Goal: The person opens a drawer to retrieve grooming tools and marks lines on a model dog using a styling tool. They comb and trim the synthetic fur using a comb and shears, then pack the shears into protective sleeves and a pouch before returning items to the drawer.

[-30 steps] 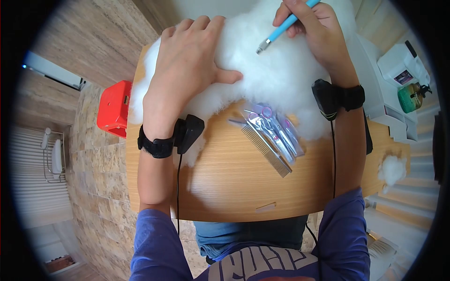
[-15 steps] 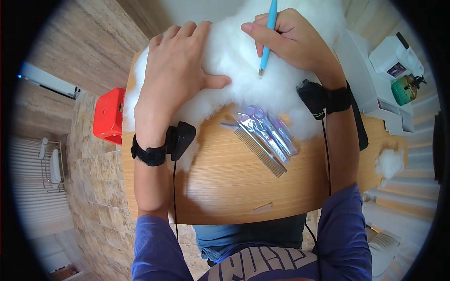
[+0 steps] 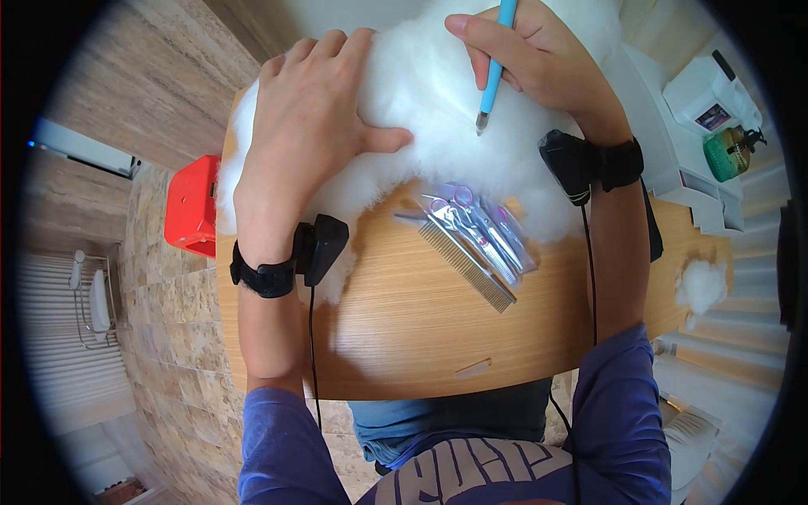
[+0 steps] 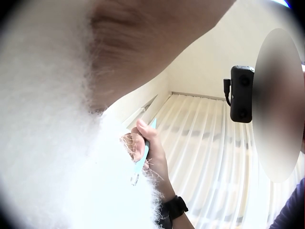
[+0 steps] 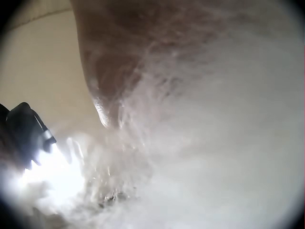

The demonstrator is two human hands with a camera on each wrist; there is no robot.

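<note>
A large mass of white fluffy fiber (image 3: 429,151) covers the far part of the table. My left hand (image 3: 307,122) rests flat on its left side, fingers spread and thumb pointing right. With my right hand (image 3: 551,63) I hold a light blue pen-shaped tool (image 3: 491,91) like a pencil; its short metal tip points down at the fluff. The left wrist view shows that tool (image 4: 144,160) tilted close over the fiber. White strands blur much of the right wrist view, where part of my hand (image 5: 116,57) dips into the fluff.
On the wooden table (image 3: 396,337) lie a metal comb (image 3: 471,268) and scissors (image 3: 497,240) in clear plastic. A small clear strip (image 3: 473,368) is near the front edge. A red stool (image 3: 192,204) stands left; a white jug (image 3: 707,97) and green bottle (image 3: 725,156) stand right.
My right hand has swung the blue tool from a slanted pose to nearly upright, its tip lower over the fluff. The left hand keeps its place on the fiber.
</note>
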